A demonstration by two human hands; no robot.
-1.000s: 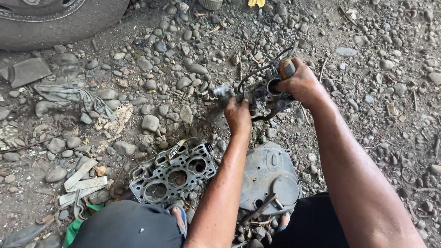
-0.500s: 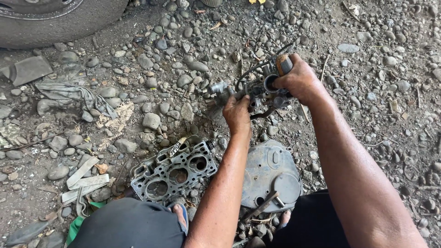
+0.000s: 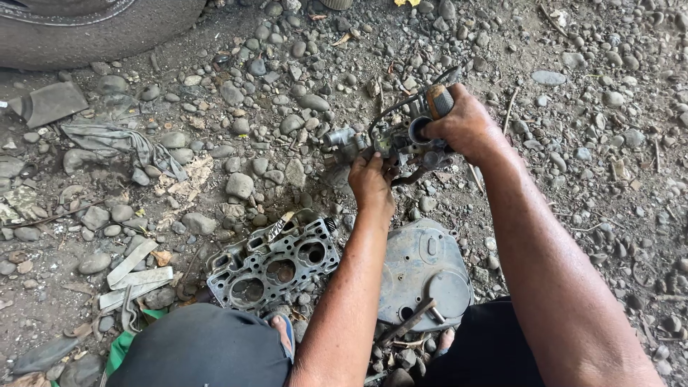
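We see a grimy metal engine part (image 3: pixel 390 140), a carburetor-like assembly with a round bore and a looping cable, held just above the gravel ground (image 3: pixel 573 107) between both hands. The right hand (image 3: pixel 466 125) wraps tightly around its far end, thumb by the bore; the left hand (image 3: pixel 370 183) clasps its near underside. Below the grip lies a grey metal cover (image 3: pixel 423 269), with a perforated gasket (image 3: pixel 276 261) to its left. Far up-left of the grip is a tyre (image 3: pixel 100 29).
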